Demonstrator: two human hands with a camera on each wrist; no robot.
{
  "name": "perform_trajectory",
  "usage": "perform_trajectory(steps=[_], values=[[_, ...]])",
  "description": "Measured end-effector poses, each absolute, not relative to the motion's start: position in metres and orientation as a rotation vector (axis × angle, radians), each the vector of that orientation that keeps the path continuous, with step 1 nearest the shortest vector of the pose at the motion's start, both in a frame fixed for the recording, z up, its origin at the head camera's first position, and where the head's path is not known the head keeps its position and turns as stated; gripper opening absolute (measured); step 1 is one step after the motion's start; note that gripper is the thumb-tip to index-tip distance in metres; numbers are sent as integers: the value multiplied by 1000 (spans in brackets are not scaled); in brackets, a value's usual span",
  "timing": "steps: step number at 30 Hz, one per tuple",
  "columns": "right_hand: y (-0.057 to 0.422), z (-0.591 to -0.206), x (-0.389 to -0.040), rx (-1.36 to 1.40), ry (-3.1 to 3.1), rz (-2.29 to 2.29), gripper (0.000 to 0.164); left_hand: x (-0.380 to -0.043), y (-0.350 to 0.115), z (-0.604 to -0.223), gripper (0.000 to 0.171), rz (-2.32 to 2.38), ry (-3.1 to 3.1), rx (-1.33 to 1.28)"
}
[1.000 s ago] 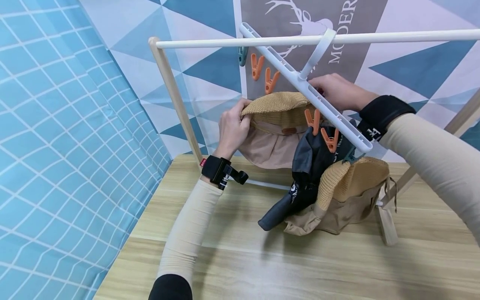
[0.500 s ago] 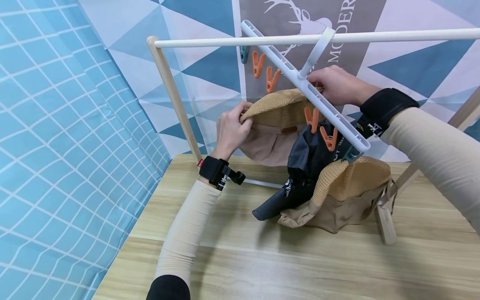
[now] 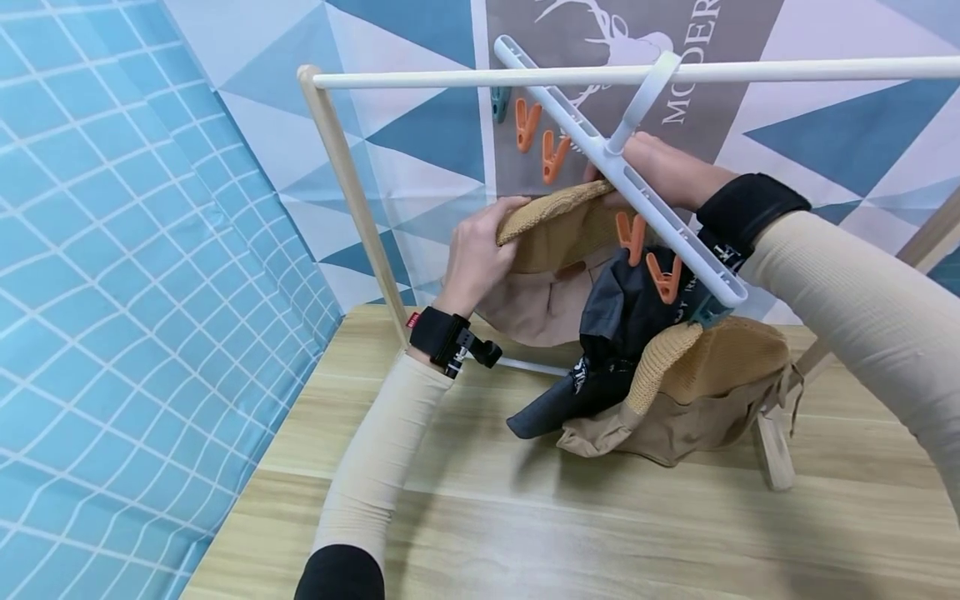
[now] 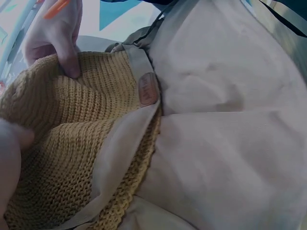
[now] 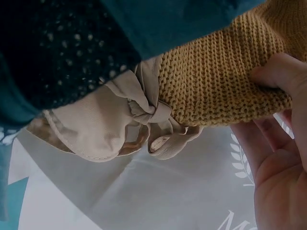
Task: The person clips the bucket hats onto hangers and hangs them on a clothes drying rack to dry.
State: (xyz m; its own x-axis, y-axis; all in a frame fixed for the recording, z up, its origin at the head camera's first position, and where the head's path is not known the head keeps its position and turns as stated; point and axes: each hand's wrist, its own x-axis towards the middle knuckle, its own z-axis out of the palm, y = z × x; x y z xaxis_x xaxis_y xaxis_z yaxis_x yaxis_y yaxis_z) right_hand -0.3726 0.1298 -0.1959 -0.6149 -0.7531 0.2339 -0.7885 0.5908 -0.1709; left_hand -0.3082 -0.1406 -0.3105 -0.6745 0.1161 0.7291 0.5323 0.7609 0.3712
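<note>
Both hands hold a sun hat point(image 3: 536, 304) with a tan knitted part point(image 4: 96, 100) uppermost and a beige-pink fabric brim hanging below it. My left hand point(image 3: 480, 254) grips the left end of the knitted edge. My right hand point(image 5: 280, 158) pinches the other end, thumb on one side and fingers on the other; in the head view it is partly behind the white hanger point(image 3: 581, 125). A dark cap point(image 3: 622, 325) and a second knit-and-fabric hat point(image 3: 690, 417) hang from the hanger's near end. Orange clothespins point(image 3: 631, 237) are at the dark cap.
The hanger hooks over a white rail point(image 3: 450, 80) on a wooden-legged rack point(image 3: 348, 192). Two orange clothespins point(image 3: 553, 157) and a green clothespin point(image 3: 500, 104) dangle at its far end. Another green clothespin point(image 3: 708, 311) meets the second hat. A patterned wall covering point(image 3: 420, 142) stands close behind.
My right hand has shifted left, its fingers now showing past the hanger's left side. My left hand has moved slightly right, and the knitted edge between them has drawn shorter.
</note>
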Motion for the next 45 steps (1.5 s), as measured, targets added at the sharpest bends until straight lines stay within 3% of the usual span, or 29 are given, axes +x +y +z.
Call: perform_trajectory(steps=[10,17,23,33,40,45], values=[[125,-198,-376,1388,-2687,366,20,-311,-139,-311,39,-800,-2216,-424],[128,-173,-386,1309,-2950,434,43,-309,-143,-312,38,-826,-2160,-403],[137,-162,-396,1208,-2991,705,46,-307,-147,-312,39,-827,-2124,-387],[128,-175,-398,1426,-2669,1218,39,-305,-151,-315,34,-840,-2140,-366],[121,-178,-397,1559,-2574,1373,58,-303,-151,-316,34,-834,-2141,-363],[117,-183,-400,1562,-2533,1516,56,-302,-150,-318,35,-830,-2141,-363]])
